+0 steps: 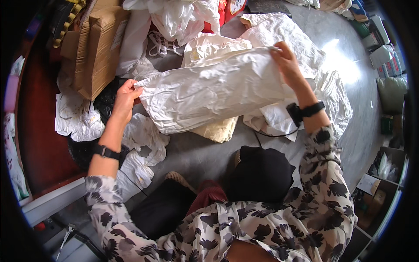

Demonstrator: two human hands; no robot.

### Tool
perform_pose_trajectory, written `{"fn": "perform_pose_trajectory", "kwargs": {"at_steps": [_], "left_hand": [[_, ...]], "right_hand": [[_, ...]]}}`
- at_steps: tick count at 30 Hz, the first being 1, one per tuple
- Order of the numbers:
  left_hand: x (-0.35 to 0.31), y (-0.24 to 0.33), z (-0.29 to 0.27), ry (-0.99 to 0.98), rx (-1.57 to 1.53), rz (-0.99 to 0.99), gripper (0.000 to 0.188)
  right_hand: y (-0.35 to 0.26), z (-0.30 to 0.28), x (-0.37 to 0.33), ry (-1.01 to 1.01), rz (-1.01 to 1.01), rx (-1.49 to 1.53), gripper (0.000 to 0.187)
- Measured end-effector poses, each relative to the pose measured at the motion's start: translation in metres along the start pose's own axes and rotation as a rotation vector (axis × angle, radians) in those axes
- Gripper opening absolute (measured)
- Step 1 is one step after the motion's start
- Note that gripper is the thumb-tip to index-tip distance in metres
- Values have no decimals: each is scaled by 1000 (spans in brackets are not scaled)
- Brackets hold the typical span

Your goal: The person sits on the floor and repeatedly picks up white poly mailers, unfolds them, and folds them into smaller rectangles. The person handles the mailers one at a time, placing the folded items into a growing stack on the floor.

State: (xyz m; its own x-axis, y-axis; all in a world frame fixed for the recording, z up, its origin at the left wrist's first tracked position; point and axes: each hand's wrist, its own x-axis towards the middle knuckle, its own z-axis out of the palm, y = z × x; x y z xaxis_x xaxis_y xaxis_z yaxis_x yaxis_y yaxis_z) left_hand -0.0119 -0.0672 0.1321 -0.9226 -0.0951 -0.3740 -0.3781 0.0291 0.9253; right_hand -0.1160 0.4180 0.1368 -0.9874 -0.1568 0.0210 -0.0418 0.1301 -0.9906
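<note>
A wrinkled white cloth (pixel 214 89), folded into a long strip, is stretched between my two hands above the floor. My left hand (pixel 127 98) pinches its left end, thumb on top. At the upper right corner, my right hand (pixel 286 63) grips the cloth with bent fingers. Below the strip a cream-coloured folded cloth (pixel 218 130) shows in part, and another pale cloth (pixel 214 46) lies just beyond it. White cloth (pixel 283 35) is spread on the floor at the far right, partly behind my right hand.
Cardboard boxes (pixel 102 52) stand at the left beside crumpled white fabric (pixel 80 118) and black plastic. White plastic bags (pixel 179 17) are heaped at the back. Shelves (pixel 379 192) with goods line the right. My knee (pixel 262 174) is close below the cloth. Grey floor (pixel 196 153) shows between.
</note>
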Motion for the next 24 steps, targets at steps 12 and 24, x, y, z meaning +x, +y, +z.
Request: {"fn": "perform_pose_trajectory", "kwargs": {"at_steps": [12, 24], "left_hand": [[65, -146, 28, 467, -334, -47, 6], [67, -160, 54, 682, 130, 24, 14]], "right_hand": [[34, 38, 41, -419, 416, 683, 26], [103, 40, 95, 78, 390, 237, 12]]}}
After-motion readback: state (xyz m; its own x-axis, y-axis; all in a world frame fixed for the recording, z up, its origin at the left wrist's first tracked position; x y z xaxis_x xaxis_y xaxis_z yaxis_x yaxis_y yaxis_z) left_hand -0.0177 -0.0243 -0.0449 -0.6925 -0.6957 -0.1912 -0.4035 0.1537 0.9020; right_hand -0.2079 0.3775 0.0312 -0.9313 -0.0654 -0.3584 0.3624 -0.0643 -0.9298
